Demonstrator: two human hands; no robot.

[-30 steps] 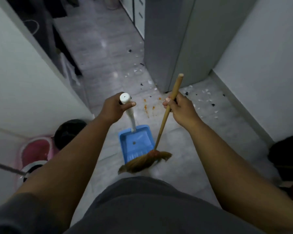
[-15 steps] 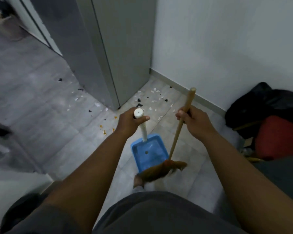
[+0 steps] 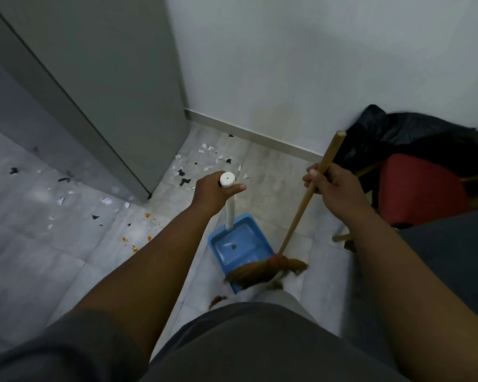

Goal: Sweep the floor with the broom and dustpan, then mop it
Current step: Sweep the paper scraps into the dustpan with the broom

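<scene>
My left hand point(image 3: 215, 192) grips the top of the white upright handle of a blue dustpan point(image 3: 240, 245), which rests on the grey tiled floor point(image 3: 53, 244) in front of my feet. A small dark bit lies in the pan. My right hand point(image 3: 332, 186) is closed around the wooden stick of a broom point(image 3: 301, 208). Its brown bristle head point(image 3: 262, 271) lies across the pan's near lip. White, black and orange scraps point(image 3: 204, 161) are scattered on the floor by the corner and to the left.
A tall grey cabinet point(image 3: 108, 92) stands at the left, its corner close to the scraps. A white wall with a skirting board point(image 3: 260, 139) runs behind. A black bag point(image 3: 414, 136) and a red object point(image 3: 420, 191) sit against the wall at the right.
My view has swung to the right, from the corridor toward the wall corner. Both hands keep their hold, and the broom head stays at the pan's lip.
</scene>
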